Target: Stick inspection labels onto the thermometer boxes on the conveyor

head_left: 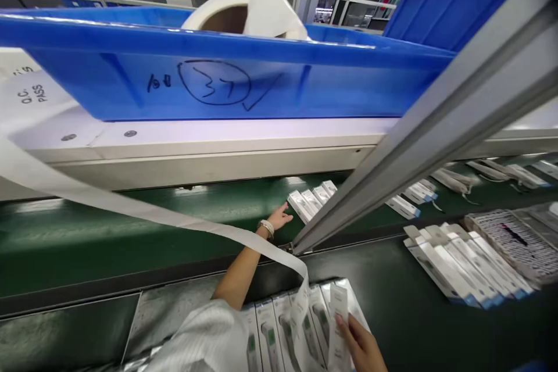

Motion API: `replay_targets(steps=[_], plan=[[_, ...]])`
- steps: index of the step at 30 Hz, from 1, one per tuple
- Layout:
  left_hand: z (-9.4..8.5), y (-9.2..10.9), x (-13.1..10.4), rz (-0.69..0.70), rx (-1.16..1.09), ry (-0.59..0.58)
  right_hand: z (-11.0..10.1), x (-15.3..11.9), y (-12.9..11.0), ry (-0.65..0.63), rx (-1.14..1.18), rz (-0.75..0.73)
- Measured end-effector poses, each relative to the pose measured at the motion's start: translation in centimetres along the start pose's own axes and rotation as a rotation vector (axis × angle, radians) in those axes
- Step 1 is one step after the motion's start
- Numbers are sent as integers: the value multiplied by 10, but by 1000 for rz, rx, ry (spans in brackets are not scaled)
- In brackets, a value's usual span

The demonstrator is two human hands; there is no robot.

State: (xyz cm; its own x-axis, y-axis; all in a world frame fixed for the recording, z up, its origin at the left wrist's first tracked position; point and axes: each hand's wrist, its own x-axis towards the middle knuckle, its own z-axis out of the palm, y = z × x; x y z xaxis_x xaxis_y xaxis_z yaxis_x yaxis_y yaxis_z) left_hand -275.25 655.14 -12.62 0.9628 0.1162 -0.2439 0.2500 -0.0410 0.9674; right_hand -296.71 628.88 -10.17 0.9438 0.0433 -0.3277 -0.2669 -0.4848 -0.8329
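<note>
My left hand (279,218), with a bracelet (266,228) at the wrist, reaches over the green conveyor belt (165,209). Its fingers are apart and stretched towards a small row of white boxes (305,203); whether they touch the nearest box I cannot tell. At the bottom, my right hand (360,342) pinches a white label strip (337,325) between thumb and fingers. Beneath it lies a row of white boxes with a device pictured on each (268,334). The long paper strip (174,216) loops from the left edge across my left forearm down to these boxes.
A blue bin (261,84) with a paper roll (248,3) inside stands on the shelf ahead. A slanting metal post (418,104) crosses the right side. More boxes (466,267) and a patterned tray (508,241) lie at right, with bagged items (453,180) along the belt.
</note>
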Motion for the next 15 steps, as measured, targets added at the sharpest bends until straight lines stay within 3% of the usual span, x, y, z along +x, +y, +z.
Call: replay_targets(steps=[2,4,7,8,10,12,13,15], plan=[[-22,9,-15,-42,-48,91,-5,-2,-4,-32,40,-44],[-57,16,-50,-83,-81,233,-12,-2,-11,-58,87,-81],[-101,27,-134,-72,-119,535,-18,-1,-25,-66,137,-137],[-108,32,-166,-44,-158,764,-19,0,-30,-73,148,-158],[-106,42,-226,19,-110,1218,-20,4,-41,-106,162,-216],[-93,53,-277,100,-45,1435,-20,11,-50,-149,173,-297],[-85,59,-298,143,14,1494,-22,16,-53,-167,181,-339],[-72,70,-333,155,227,1471,-29,29,-57,-182,197,-414]])
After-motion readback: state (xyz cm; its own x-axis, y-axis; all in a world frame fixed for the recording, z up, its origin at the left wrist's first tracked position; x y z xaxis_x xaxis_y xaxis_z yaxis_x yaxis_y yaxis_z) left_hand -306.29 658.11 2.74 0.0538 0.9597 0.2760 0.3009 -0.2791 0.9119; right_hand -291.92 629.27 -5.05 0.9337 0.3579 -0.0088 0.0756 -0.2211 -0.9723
